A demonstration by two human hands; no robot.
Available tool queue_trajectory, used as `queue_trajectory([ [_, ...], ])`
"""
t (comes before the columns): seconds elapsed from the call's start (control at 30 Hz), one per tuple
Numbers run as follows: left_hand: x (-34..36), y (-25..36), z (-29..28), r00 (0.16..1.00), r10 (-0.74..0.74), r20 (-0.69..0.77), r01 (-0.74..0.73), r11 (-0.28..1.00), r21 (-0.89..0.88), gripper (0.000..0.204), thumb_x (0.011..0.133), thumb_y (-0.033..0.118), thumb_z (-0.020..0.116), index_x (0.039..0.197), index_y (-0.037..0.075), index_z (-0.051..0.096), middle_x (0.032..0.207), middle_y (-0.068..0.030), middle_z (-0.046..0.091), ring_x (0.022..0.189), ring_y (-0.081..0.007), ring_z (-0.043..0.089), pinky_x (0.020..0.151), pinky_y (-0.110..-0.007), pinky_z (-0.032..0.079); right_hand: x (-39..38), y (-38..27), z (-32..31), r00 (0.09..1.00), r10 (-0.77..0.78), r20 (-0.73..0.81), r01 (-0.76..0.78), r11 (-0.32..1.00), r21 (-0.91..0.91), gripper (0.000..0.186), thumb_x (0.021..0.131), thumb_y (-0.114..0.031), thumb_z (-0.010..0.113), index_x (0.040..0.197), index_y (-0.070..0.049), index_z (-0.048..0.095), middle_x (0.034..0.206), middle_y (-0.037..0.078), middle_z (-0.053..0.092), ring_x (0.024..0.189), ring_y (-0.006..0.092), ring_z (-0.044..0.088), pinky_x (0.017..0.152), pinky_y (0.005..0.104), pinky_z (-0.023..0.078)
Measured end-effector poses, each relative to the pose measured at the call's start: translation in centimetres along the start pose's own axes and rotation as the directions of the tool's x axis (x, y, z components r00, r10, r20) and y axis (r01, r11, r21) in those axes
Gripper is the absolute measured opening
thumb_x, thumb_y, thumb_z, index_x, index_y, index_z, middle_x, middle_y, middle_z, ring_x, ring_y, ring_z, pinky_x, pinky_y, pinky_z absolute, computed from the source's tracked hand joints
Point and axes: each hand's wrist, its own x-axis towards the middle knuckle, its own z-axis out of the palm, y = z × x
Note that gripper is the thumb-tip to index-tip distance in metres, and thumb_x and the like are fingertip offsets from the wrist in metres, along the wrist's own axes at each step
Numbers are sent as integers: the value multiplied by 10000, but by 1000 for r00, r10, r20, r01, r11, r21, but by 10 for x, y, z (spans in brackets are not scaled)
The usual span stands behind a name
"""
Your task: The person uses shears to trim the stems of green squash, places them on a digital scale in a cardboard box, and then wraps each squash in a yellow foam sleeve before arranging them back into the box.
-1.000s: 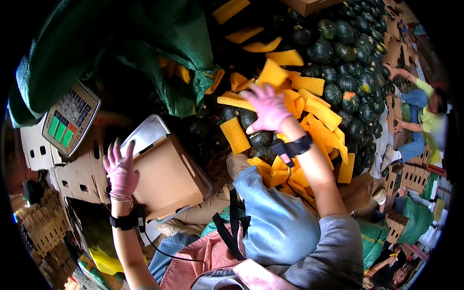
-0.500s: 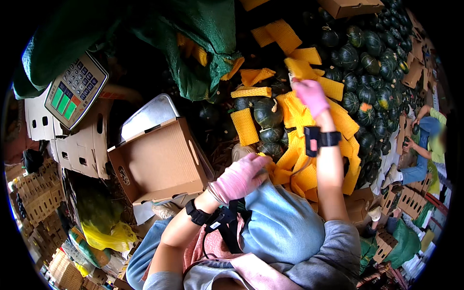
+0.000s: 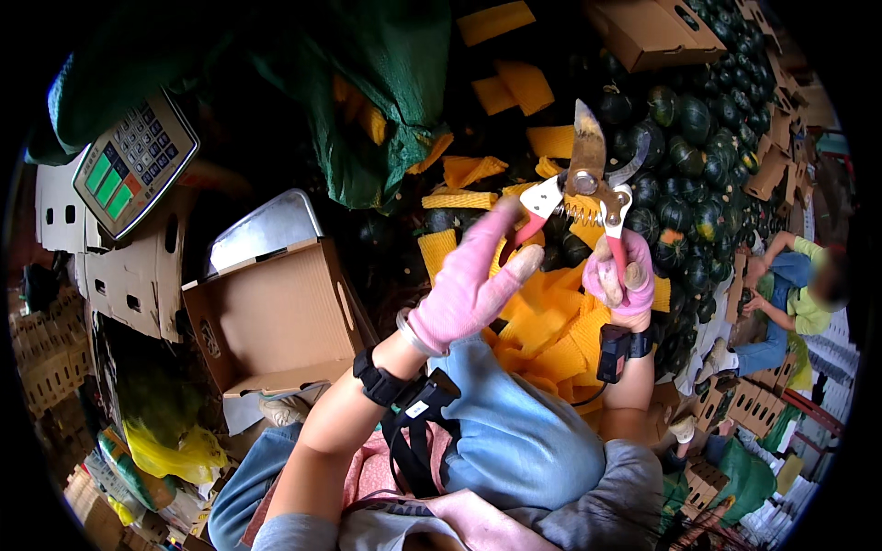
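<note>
My right hand, in a pink glove, is closed around one red-and-white handle of a pair of pruning shears. The shears point away from me with their worn blades apart and the spring showing. My left hand, also pink-gloved, is open, with thumb and fingers spread beside the other red handle; whether it touches that handle I cannot tell. Beneath both hands, yellow foam net sleeves lie in a heap by my knee. Dark green squashes are piled beyond and to the right.
An open cardboard box leans against a metal tray on the left, near a scale display. A green sack hangs at the upper left. Another carton sits on the squashes. A person crouches at the far right.
My right hand has come back from the far sleeves and now holds the pruning shears up. My left hand has risen from my knee and spread its fingers toward them.
</note>
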Motion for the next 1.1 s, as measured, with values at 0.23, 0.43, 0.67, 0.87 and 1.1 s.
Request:
queue_trajectory([
  [0.23, -1, 11, 8, 961, -254, 108, 276, 874, -400, 307, 973, 161, 561, 1231, 12, 486, 849, -4, 513, 666, -57, 501, 585, -207, 445, 18, 18, -1, 976, -79, -203, -135, 516, -846, 395, 962, -299, 568, 1213, 5, 540, 1018, 76, 628, 853, 152, 605, 771, 273, 499],
  [0.43, -24, -2, 38, 985, 48, -167, -51, 999, -14, 412, 930, 92, 607, 1290, 16, 421, 938, -54, 530, 806, -136, 563, 747, -272, 506, -2, 36, 40, 949, -168, -268, -74, 706, -704, 433, 946, -312, 599, 1220, 12, 517, 1106, 84, 594, 969, 147, 566, 873, 300, 468],
  [0.67, -20, 17, 0, 914, 343, -217, -142, 770, 622, 647, 764, 327, 775, 1281, 32, 523, 1164, -168, 534, 1094, -344, 495, 934, -419, 428, -22, 19, 50, 903, 150, -402, -252, 944, -215, 312, 986, -226, 523, 1164, 30, 545, 591, -16, 439, 459, 63, 376, 443, 227, 368],
  [0.87, -31, -4, 12, 948, -316, 42, 313, 948, 62, 421, 853, 309, 650, 1123, 16, 514, 674, -183, 619, 638, -370, 648, 627, -438, 529, -10, 27, 40, 917, -133, -376, -251, 540, -803, 333, 988, -248, 522, 1175, 26, 555, 685, 18, 502, 592, 111, 472, 568, 234, 428],
  [1.1, -10, -21, -1, 907, -83, 412, -111, 898, 426, 723, 714, 404, 801, 1260, 6, 542, 1248, -206, 522, 1177, -340, 511, 960, -411, 452, 19, 67, 39, 879, 319, -354, -403, 894, -195, 597, 733, -296, 769, 1195, -52, 482, 1047, 30, 533, 984, 133, 520, 901, 288, 427],
])
